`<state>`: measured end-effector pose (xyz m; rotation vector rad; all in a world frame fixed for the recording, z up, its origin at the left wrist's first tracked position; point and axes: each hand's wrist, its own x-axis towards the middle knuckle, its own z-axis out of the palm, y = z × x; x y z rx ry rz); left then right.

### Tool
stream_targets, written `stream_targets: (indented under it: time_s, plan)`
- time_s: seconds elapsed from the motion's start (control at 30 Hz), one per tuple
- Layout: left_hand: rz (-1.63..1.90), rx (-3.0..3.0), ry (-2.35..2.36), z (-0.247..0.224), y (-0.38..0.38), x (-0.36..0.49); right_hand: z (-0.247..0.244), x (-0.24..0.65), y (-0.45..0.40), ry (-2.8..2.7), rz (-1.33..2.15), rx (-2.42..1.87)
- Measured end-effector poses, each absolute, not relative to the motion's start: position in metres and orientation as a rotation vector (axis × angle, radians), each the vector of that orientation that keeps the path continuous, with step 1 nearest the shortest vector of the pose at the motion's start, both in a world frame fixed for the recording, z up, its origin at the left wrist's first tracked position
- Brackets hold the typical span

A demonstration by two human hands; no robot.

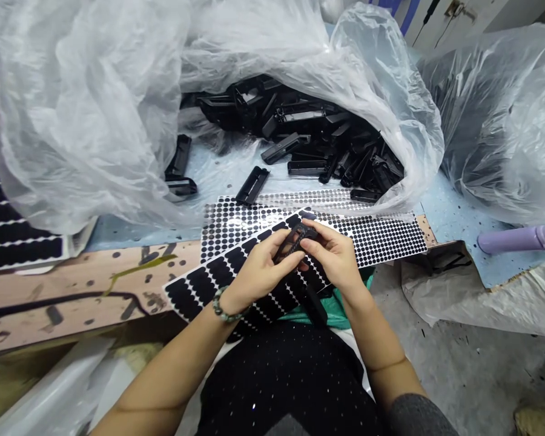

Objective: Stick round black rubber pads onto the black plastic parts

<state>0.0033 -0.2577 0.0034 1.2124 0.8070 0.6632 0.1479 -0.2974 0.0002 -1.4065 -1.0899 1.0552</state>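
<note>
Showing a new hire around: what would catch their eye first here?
Probably the heap of black plastic parts spilling from a clear plastic bag at top centre. Below it lie sheets of round black pads. Over those, at the centre, the left hand and right hand hold a small black plastic part.

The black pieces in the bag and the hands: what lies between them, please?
In the head view, sheets of black dots and one loose black piece lie between the heap of pieces and the left hand and right hand.
</note>
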Motion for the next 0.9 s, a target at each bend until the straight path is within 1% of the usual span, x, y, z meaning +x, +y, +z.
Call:
stream_targets:
  time_s: [0.07, 0.13, 0.23, 0.3, 0.37, 0.5, 0.77, 0.9]
  plan:
    - [0.599, 1.094, 0.759, 0.001, -0.259, 0.003, -0.002, 0.151, -0.296, -1.081, 1.025, -1.425]
    - [0.532, 0.917, 0.696, -0.002, -0.259, 0.002, -0.004, 0.154, -0.296, -1.088, 0.921, -1.437]
    - [0.524, 0.691, 0.633, -0.005, -0.260, 0.002, -0.004, 0.156, -0.301, -1.176, 0.630, -1.443]
    - [0.539, 0.641, 0.635, -0.005, -0.261, 0.002, -0.003, 0.155, -0.307, -1.292, 0.455, -1.431]
    - [0.549, 0.642, 0.671, -0.005, -0.261, 0.004, -0.001, 0.152, -0.313, -1.427, 0.353, -1.385]
    - [0.627, 0.695, 0.727, -0.005, -0.263, 0.007, 0.003, 0.145, -0.318, -1.607, 0.242, -1.324]
    - [0.743, 0.819, 0.718, -0.012, -0.269, 0.008, -0.002, 0.129, -0.319, -1.643, 0.053, -1.348]
    - [0.862, 0.988, 0.763, -0.021, -0.272, 0.007, -0.002, 0.122, -0.321, -1.563, 0.106, -1.423]
